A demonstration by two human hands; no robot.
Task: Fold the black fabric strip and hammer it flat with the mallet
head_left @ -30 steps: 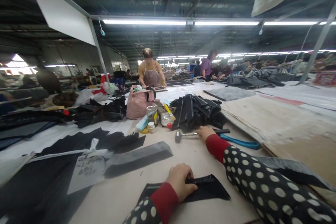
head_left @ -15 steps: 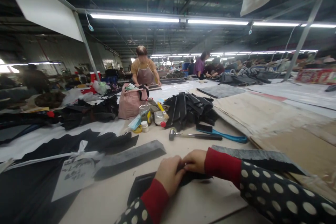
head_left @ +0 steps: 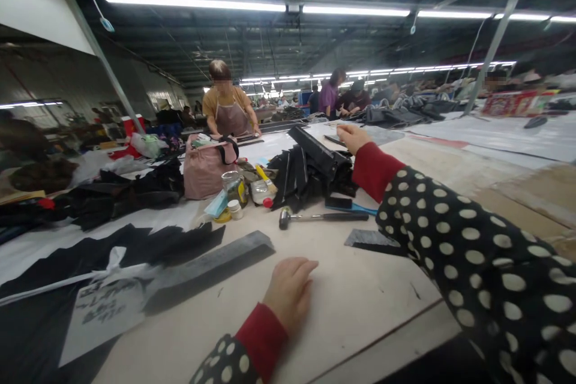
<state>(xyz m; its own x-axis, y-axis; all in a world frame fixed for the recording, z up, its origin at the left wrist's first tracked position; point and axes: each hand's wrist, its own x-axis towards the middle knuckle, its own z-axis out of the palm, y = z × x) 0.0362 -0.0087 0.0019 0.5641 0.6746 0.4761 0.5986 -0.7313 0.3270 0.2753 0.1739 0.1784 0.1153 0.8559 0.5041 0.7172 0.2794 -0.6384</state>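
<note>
Stretching across counter [head_left: 360, 306], right hand [head_left: 353, 136] reaches over stack of black pieces [head_left: 310, 171], fingers seemingly closed on top black strip [head_left: 317, 147], grip partly hidden. Left hand [head_left: 288, 291] flat, fingers loose, empty, likely bracing lean. Hammer [head_left: 321, 216] lying near stack, within reach.

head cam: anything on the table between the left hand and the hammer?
Nothing: bare tabletop separates the left hand from the hammer in the head view.
</note>
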